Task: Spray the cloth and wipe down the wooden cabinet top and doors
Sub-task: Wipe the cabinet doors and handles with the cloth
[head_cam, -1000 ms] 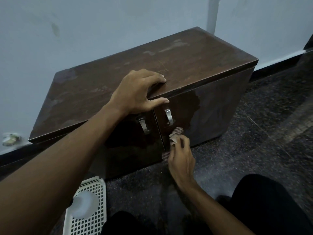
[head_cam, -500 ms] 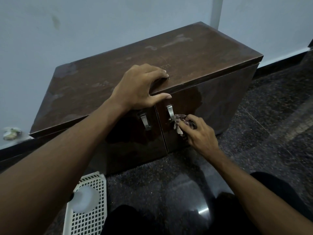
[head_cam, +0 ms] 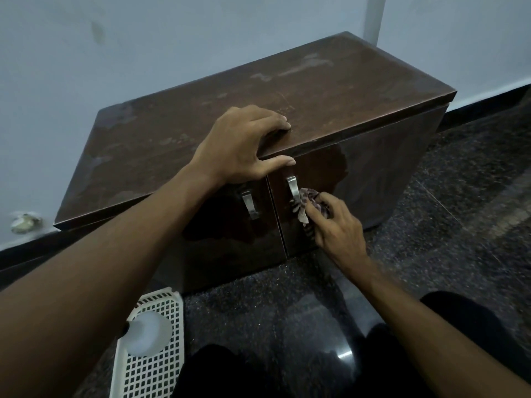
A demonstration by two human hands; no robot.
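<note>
A low dark wooden cabinet [head_cam: 330, 90] stands against the wall, its top smeared with pale marks. My left hand [head_cam: 238, 147] grips the front edge of the top, fingers on the top and thumb under the lip. My right hand [head_cam: 336, 225] holds a bunched striped cloth [head_cam: 304, 203] against the right door [head_cam: 373, 173], just right of that door's metal handle [head_cam: 293, 188]. The left door's handle [head_cam: 250, 203] shows below my left wrist. A wet patch darkens the right door's upper part.
A white perforated plastic basket [head_cam: 155, 360] lies on the dark speckled floor at the lower left, with a whitish bottle [head_cam: 148, 333] in it. My dark-clad knees [head_cam: 474, 326] are at the bottom. A small pale object [head_cam: 24, 222] sits by the wall at far left.
My right hand with the cloth rose from the lower edge of the right door to beside its handle. My left hand kept its grip on the top edge.
</note>
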